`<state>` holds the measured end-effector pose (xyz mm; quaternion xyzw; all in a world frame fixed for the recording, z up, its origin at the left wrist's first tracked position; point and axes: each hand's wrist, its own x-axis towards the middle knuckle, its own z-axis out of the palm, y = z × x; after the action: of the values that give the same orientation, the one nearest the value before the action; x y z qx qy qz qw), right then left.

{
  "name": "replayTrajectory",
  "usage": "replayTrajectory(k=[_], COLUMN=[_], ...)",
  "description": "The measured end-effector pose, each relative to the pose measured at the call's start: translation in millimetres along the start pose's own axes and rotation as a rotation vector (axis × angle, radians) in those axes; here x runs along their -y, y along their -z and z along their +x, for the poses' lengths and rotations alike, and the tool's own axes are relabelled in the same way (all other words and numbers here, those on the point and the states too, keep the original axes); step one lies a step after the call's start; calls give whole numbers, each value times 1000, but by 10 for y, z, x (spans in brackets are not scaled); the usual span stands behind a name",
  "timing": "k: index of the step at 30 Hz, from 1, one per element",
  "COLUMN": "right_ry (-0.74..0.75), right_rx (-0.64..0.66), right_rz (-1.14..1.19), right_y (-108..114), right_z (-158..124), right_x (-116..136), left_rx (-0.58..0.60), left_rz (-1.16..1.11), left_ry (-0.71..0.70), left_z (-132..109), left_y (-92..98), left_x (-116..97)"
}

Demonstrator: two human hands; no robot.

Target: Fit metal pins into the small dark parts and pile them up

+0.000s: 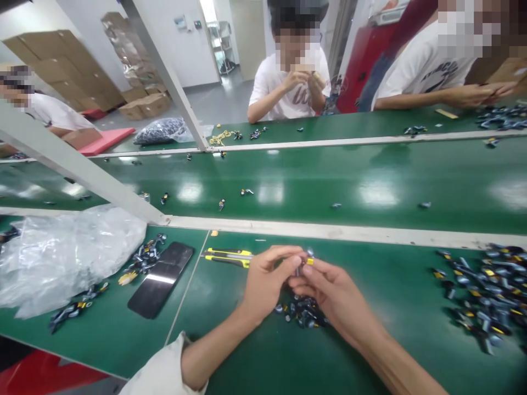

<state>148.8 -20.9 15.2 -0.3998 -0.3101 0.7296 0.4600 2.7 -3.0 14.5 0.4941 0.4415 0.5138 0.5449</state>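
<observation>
Left hand [265,282] and right hand [333,299] raised above green table [395,351]. Fingers [284,253] of both hands clenched together, pinching small dark part with yellow tag [309,260] at fingertips. Part lies ahead of both hands, about equally near each; long axis unclear, mostly hidden. Loose heap of similar parts [302,311] directly below hands. Yellow utility knife [226,257] just beyond left hand. Black phone [160,280] farther left; larger heap [481,293] well right.
</observation>
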Motion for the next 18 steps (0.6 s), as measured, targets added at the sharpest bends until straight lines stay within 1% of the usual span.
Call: replayTrajectory(k=[2,5,7,11,13,15,18], right_ry=[36,83,97,87,83,80,99], right_rx=[-56,-122,-137,-114,-126,-146,-164], right_rz=[-17,-143,-240,-306,-323,-323,-309], right_y=[46,170,228,242,238,240,239], right_z=[10,-16,-42,-69,-74,-81,-94], right_x=[10,44,56,57,50,38,22], left_rx=[10,122,192,196,214,224,185], left_rz=[14,5,-23,-23,-76,-189,-299], left_ry=[-7,0,-12,-65,-12,81,203], left_z=[0,-6,-33,-87,-90,-74,-38], left_y=[29,91,118,126,117,108,104], left_x=[26,28,16,-9,-14,-13,-4])
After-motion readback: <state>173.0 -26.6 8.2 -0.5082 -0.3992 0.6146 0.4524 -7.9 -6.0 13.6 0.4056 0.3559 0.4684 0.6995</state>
